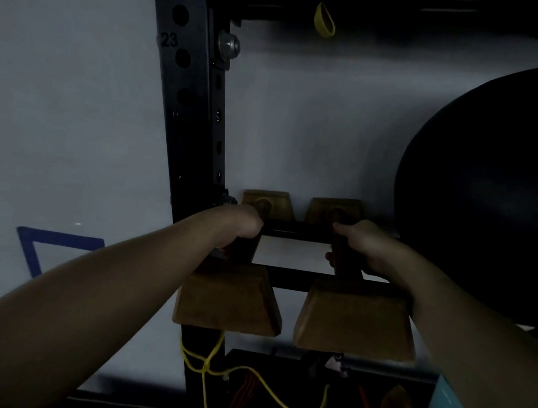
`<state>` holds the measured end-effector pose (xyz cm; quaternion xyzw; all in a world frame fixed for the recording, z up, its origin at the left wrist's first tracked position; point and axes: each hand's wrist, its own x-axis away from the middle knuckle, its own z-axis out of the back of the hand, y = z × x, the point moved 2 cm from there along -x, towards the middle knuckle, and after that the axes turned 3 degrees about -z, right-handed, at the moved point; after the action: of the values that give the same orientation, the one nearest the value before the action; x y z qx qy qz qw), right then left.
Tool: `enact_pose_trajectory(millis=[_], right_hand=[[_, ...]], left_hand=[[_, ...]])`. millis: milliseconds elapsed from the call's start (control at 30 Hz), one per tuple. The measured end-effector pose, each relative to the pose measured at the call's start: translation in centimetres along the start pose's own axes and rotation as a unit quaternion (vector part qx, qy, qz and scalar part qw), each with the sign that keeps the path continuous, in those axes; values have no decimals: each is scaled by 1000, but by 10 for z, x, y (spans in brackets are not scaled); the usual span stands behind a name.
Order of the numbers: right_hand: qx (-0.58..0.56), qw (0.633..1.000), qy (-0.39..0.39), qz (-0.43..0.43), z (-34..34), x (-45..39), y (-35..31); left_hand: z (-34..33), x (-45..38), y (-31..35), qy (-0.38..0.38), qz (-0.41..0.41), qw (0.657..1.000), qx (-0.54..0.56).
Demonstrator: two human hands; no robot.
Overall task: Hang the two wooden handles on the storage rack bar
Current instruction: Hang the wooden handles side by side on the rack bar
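Against the black storage rack (196,145), beside its left upright, two wooden handles sat side by side across two horizontal rack bars (298,234). The left hand (240,222) was wrapped around the grip of the left wooden handle (230,297), and the right hand (361,248) was wrapped around the grip of the right wooden handle (356,321). Each handle's near block hung just in front of the nearer bar, its far block behind the farther one. A large dark ball (504,188) loomed at the right, and yellow cord (269,390) trailed below.
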<state>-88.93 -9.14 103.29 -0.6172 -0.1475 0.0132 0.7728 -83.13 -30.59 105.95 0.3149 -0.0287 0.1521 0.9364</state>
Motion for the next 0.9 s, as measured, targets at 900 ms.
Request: enact_pose_trajectory(millis=[900], right_hand=[[196, 979, 42, 26, 12, 44, -14]], left_hand=[[7, 33, -2, -19, -6, 1000, 9]])
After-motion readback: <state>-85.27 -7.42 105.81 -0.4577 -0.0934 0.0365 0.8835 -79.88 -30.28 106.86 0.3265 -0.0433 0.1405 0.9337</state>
